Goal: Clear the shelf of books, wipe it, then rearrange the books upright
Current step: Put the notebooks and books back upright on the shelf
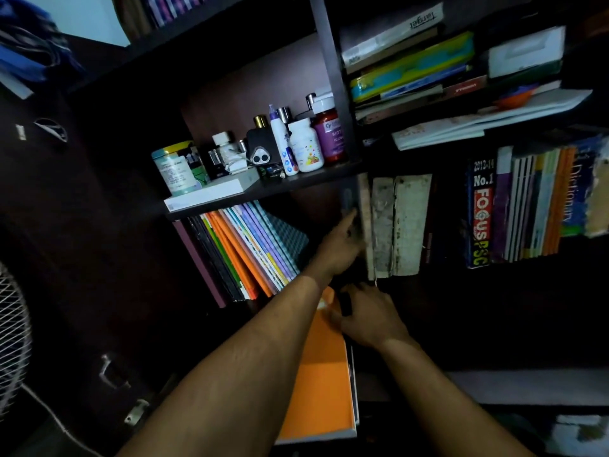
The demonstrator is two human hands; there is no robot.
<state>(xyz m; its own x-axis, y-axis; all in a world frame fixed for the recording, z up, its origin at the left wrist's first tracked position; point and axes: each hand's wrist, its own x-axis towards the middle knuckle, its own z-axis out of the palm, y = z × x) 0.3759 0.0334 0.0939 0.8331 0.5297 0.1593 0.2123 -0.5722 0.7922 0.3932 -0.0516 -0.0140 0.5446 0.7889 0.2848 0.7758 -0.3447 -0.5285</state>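
Observation:
My left hand (339, 245) reaches into the dark book shelf and presses straight fingers against the side of a worn, stained upright book (382, 225). Beside that book stands another pale worn book (410, 222). My right hand (369, 315) grips the top edge of an orange-covered book (323, 374) held below the shelf, with other books stacked under it. Thin colourful notebooks (250, 249) lean at the shelf's left end. Upright books, including a "Focus PSC" book (479, 212) and a dictionary (576, 189), fill the right end.
The upper shelf holds bottles and jars (303, 140), a tin (174, 166) and a white box (211, 192). Flat-stacked books (412, 67) and papers (487, 120) lie at the upper right. A fan guard (10, 331) stands at the left. A dark cupboard door (82, 258) lies left.

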